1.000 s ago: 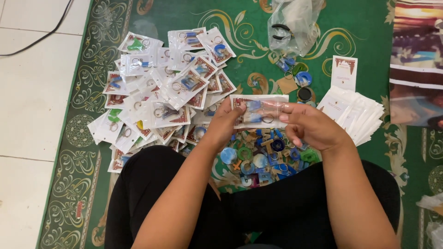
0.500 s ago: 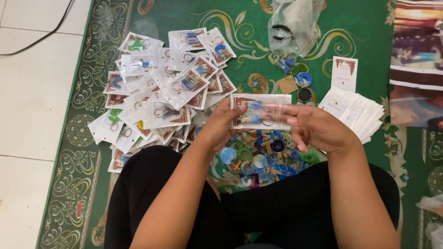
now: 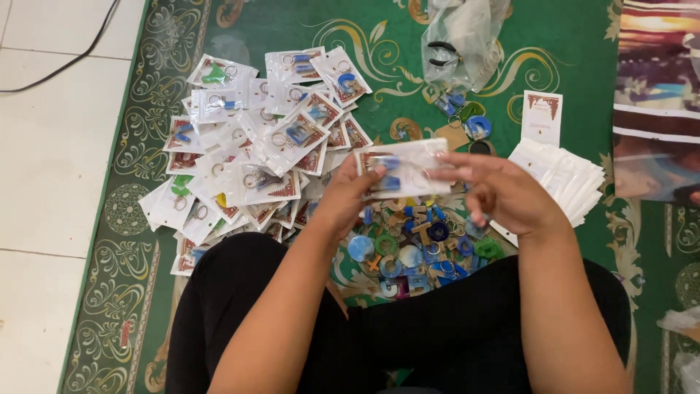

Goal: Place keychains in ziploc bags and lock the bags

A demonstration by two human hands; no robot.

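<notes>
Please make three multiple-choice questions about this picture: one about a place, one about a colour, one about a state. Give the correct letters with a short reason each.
1. Where does the heap of filled packets lie?
A. on the left hand's side
B. on the right hand's side
C. on the lap

2. What main colour has the carpet?
A. red
B. green
C. grey

3. How is the small clear packet held?
A. by the left hand alone
B. by both hands
C. it lies on the carpet, untouched

Answers:
1 A, the heap spreads beside the left hand.
2 B, green shows between the gold scrolls.
3 B, the left hand grips one end, the right hand the other.
</notes>
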